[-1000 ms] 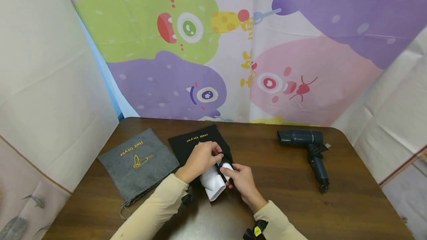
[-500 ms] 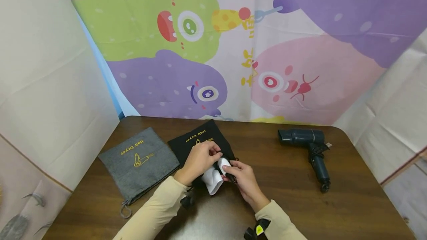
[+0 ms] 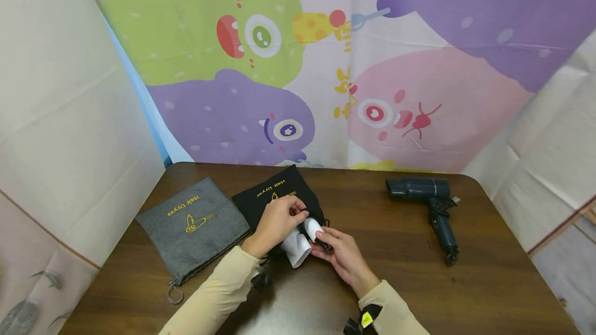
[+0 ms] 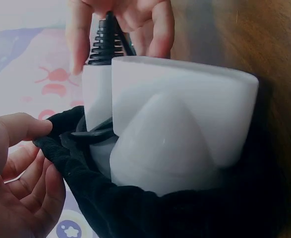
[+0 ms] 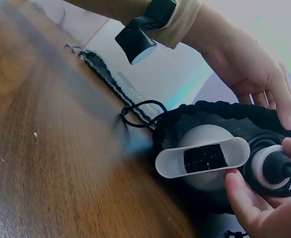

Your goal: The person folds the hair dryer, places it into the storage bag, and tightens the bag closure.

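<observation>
A white hair dryer (image 3: 297, 248) with a flat nozzle (image 4: 185, 104) lies mostly inside a black drawstring bag (image 3: 253, 203). Its nozzle and handle end stick out of the mouth, with black cord (image 5: 261, 144) wound about the handle. My left hand (image 3: 278, 221) pinches the gathered rim between thumb and fingers, as the left wrist view shows. With thumb on one side and fingers on the other, my right hand (image 3: 344, 258) holds the handle end by the black ribbed cord sleeve (image 4: 104, 44). Fabric hides the rest of the dryer.
A grey drawstring bag (image 3: 195, 226) lies flat on the left of the wooden table (image 3: 372, 211). At the right lies a dark hair dryer (image 3: 419, 188) with its cord bundled. A cartoon-printed cloth (image 3: 326, 66) hangs behind the table's back edge.
The white dryer's handle end and nozzle have moved slightly toward the bag, and less of them sticks out. My right hand has shifted on the handle end; the left still pinches the rim.
</observation>
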### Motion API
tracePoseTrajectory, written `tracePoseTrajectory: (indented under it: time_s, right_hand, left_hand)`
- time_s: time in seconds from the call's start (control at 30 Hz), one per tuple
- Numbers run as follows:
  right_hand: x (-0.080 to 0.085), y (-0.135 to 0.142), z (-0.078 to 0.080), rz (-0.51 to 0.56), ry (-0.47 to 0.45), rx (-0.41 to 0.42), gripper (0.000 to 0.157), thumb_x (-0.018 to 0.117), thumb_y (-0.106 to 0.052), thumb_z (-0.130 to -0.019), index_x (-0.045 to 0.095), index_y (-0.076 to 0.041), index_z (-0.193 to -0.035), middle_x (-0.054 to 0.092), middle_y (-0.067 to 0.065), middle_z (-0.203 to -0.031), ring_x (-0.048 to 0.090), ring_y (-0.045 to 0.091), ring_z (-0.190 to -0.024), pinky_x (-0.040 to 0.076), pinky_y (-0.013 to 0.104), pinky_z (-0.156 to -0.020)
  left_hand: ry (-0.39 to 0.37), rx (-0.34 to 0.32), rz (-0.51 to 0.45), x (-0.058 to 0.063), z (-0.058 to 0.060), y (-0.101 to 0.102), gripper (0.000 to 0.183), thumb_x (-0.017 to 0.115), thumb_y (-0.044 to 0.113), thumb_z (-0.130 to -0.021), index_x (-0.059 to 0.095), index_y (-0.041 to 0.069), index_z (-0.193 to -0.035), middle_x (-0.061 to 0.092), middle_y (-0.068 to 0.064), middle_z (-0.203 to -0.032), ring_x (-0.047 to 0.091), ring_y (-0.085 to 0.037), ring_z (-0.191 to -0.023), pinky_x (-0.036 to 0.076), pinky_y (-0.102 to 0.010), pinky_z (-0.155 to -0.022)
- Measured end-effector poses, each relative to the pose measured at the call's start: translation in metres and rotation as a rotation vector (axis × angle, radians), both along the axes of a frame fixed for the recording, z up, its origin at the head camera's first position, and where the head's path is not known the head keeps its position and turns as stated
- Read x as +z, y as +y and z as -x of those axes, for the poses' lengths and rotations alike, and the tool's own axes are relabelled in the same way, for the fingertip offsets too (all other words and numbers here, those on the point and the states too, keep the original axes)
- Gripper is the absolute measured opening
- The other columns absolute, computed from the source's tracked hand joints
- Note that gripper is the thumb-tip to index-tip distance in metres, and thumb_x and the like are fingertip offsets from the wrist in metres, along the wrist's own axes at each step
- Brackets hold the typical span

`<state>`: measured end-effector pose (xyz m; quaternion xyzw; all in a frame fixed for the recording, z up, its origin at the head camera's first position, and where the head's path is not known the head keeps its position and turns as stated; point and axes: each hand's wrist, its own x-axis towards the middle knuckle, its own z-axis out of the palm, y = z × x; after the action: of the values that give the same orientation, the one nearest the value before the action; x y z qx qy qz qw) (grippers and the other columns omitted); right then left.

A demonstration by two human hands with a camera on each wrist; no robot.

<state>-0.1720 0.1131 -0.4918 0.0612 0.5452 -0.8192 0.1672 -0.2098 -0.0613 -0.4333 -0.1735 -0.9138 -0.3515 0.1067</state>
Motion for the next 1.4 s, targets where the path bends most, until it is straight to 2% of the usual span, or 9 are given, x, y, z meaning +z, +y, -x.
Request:
tracePoseTrajectory:
  time_s: [0.1,0.23,0.37,0.5,0.73,0.97,1.17,1.27,1.4]
  right_hand:
    - [0.0,-0.002,-0.001,-0.012,0.001,0.001,0.046,0.058,-0.007,-0.095,0.041,0.019,-0.13,0.067,0.006,-0.089,0.069,0.011,-0.08,0.057,0.028,-0.077]
    - [-0.002,-0.007,-0.001,-0.035,-0.022,-0.053,0.041,0.063,-0.01,-0.094,0.049,0.017,-0.122,0.068,0.006,-0.083,0.069,0.011,-0.075,0.058,0.028,-0.073]
    - [-0.002,-0.011,-0.002,-0.07,-0.039,-0.096,0.042,0.064,-0.015,-0.094,0.051,0.013,-0.124,0.067,0.007,-0.081,0.069,0.012,-0.07,0.059,0.03,-0.07]
    - [-0.001,-0.016,-0.005,-0.088,-0.011,-0.139,0.043,0.062,-0.017,-0.095,0.053,0.013,-0.124,0.065,0.007,-0.081,0.068,0.012,-0.068,0.059,0.031,-0.068]
    - [-0.005,-0.03,-0.003,-0.033,0.047,-0.202,0.04,0.061,-0.015,-0.095,0.054,0.016,-0.121,0.067,0.003,-0.081,0.068,0.01,-0.068,0.058,0.028,-0.065]
    - [-0.011,-0.048,0.006,-0.002,0.082,-0.241,0.024,0.058,-0.015,-0.096,0.068,0.004,-0.106,0.067,-0.002,-0.092,0.069,0.011,-0.079,0.057,0.028,-0.07]
    - [-0.013,-0.065,0.016,0.016,0.072,-0.243,0.027,0.053,-0.013,-0.098,0.065,0.005,-0.116,0.068,-0.007,-0.084,0.065,0.007,-0.075,0.054,0.026,-0.072]
    - [-0.013,-0.071,0.02,0.048,0.058,-0.248,0.017,0.05,-0.007,-0.097,0.066,-0.003,-0.099,0.061,-0.008,-0.076,0.058,0.005,-0.07,0.049,0.024,-0.069]
    - [-0.015,-0.076,0.023,0.059,0.034,-0.277,0.023,0.05,-0.004,-0.095,0.061,-0.016,-0.079,0.052,-0.009,-0.067,0.048,0.005,-0.063,0.042,0.022,-0.063]
  left_hand:
    - [-0.015,-0.009,-0.008,0.0,-0.001,0.001,0.007,0.075,0.018,-0.085,0.071,0.013,-0.086,0.067,0.002,-0.079,0.058,-0.009,-0.069,0.046,-0.023,-0.064]
    - [-0.022,-0.014,0.004,0.0,-0.001,0.002,0.007,0.074,0.019,-0.085,0.071,0.013,-0.086,0.068,0.002,-0.079,0.058,-0.008,-0.07,0.046,-0.023,-0.064]
    - [-0.029,-0.006,0.019,0.001,-0.001,0.002,0.007,0.074,0.019,-0.085,0.071,0.014,-0.086,0.067,0.003,-0.079,0.058,-0.008,-0.07,0.046,-0.023,-0.065]
    - [-0.025,-0.005,0.027,0.001,-0.001,0.003,0.007,0.074,0.019,-0.086,0.07,0.014,-0.087,0.067,0.003,-0.079,0.058,-0.008,-0.071,0.046,-0.023,-0.065]
    - [0.01,-0.022,0.028,0.003,-0.003,0.008,0.007,0.075,0.019,-0.085,0.07,0.013,-0.086,0.068,0.004,-0.078,0.06,-0.008,-0.07,0.047,-0.022,-0.065]
    - [0.008,-0.038,0.049,0.003,-0.007,0.008,0.008,0.073,0.02,-0.087,0.069,0.014,-0.086,0.067,0.003,-0.08,0.059,-0.008,-0.069,0.047,-0.022,-0.065]
    - [0.009,-0.062,0.07,0.001,-0.008,0.006,0.006,0.072,0.021,-0.088,0.07,0.016,-0.087,0.065,0.004,-0.08,0.057,-0.01,-0.071,0.047,-0.025,-0.067]
    - [0.013,-0.095,0.088,0.0,-0.008,0.006,0.006,0.071,0.022,-0.089,0.071,0.016,-0.087,0.065,0.004,-0.08,0.058,-0.01,-0.072,0.047,-0.026,-0.069]
    - [0.009,-0.124,0.096,-0.002,-0.01,0.005,0.007,0.071,0.022,-0.089,0.071,0.016,-0.088,0.065,0.004,-0.081,0.058,-0.01,-0.072,0.047,-0.025,-0.069]
